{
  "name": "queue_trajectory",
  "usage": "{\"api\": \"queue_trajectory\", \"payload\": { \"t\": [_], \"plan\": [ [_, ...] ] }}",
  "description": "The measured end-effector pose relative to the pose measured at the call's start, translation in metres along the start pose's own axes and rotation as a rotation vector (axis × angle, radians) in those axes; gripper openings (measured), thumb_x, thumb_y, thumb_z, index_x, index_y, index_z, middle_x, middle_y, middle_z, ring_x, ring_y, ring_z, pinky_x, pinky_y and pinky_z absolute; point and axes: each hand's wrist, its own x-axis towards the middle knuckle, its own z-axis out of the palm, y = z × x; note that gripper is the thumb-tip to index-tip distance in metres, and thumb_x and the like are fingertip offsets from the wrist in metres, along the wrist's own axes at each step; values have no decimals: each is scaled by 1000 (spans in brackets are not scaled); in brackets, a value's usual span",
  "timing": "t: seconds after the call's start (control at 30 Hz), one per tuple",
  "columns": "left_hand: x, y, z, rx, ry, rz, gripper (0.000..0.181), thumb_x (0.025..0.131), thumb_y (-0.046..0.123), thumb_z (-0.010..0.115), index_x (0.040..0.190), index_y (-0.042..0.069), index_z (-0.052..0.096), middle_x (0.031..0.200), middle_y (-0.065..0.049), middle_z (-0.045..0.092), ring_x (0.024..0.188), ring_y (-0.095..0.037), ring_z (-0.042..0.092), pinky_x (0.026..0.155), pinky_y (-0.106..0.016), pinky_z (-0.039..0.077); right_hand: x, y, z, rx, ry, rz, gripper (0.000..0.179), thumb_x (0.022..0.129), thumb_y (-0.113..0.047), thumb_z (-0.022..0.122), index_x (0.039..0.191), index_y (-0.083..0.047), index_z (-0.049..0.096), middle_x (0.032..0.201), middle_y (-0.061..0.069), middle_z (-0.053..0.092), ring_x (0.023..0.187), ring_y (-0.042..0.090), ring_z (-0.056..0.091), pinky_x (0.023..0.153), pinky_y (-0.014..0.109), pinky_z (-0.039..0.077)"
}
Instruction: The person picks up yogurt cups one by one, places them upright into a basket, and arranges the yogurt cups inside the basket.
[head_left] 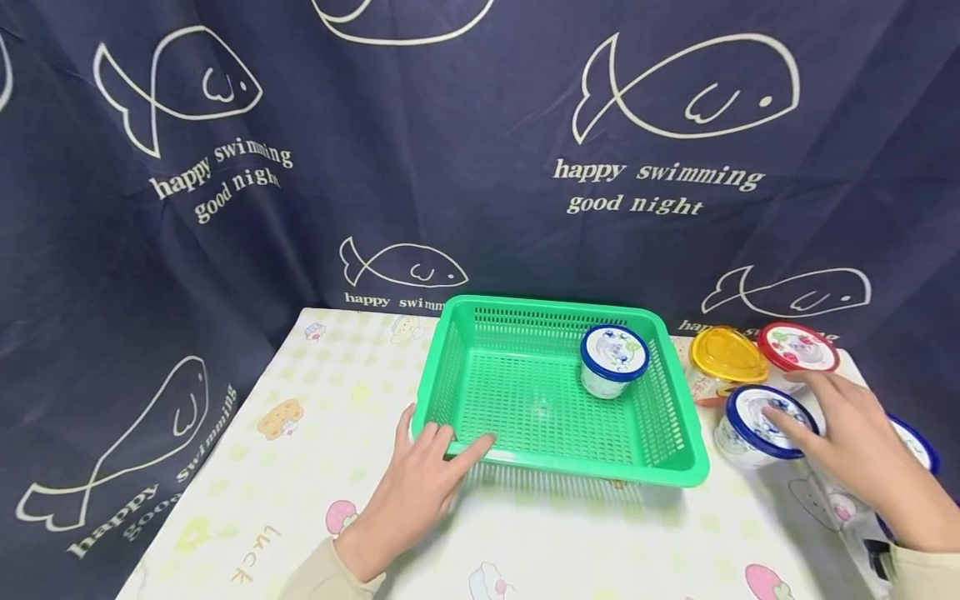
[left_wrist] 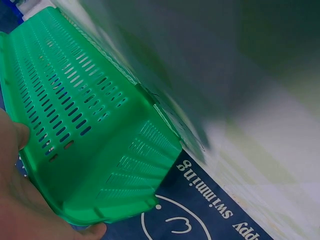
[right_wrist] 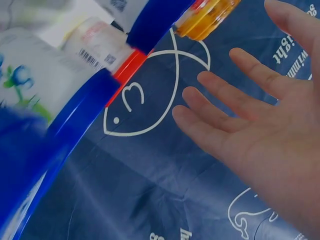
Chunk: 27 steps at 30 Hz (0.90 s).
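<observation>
A green perforated plastic basket stands on the table, and my left hand holds its near left corner by the rim. In the left wrist view, thumb and fingers lie on either side of the corner of the basket. Inside, toward the right, sits a round tub with a blue lid. My right hand reaches over another blue-lidded tub to the right of the basket, fingers spread. The right wrist view shows the hand with nothing in it.
Behind the nearer tub stand a yellow-lidded tub and a red-lidded tub. Another blue-lidded tub is partly hidden by my right forearm. A dark blue fish-print curtain hangs behind the patterned tablecloth.
</observation>
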Motion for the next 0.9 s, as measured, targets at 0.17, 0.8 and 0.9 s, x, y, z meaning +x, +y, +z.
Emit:
{"api": "queue_trajectory", "payload": {
  "t": [0.17, 0.8, 0.9],
  "plan": [
    [0, 0, -2, 11, -15, 2, 46, 96, 21, 44, 138, 33, 56, 84, -3, 47, 79, -24, 47, 106, -72, 25, -14, 5, -4, -45, -7, 38, 65, 85, -32, 77, 124, 12, 49, 120, 43, 49, 108, 63, 41, 102, 74, 24],
    [1, 0, -3, 22, -38, 4, 50, 92, 17, 52, 140, 32, 54, 86, -4, 48, 82, -25, 49, 108, -71, 24, -66, 16, -13, -102, 63, 169, 71, 84, -44, 76, 117, 13, 51, 117, 45, 47, 106, 65, 38, 105, 73, 21],
    [1, 1, -4, 16, -39, 5, 50, 92, 17, 53, 140, 32, 54, 86, -4, 47, 82, -25, 49, 109, -71, 21, -71, 18, -13, -103, 95, 161, 70, 84, -45, 75, 115, 13, 52, 115, 44, 48, 106, 63, 40, 104, 72, 22]
  ]
}}
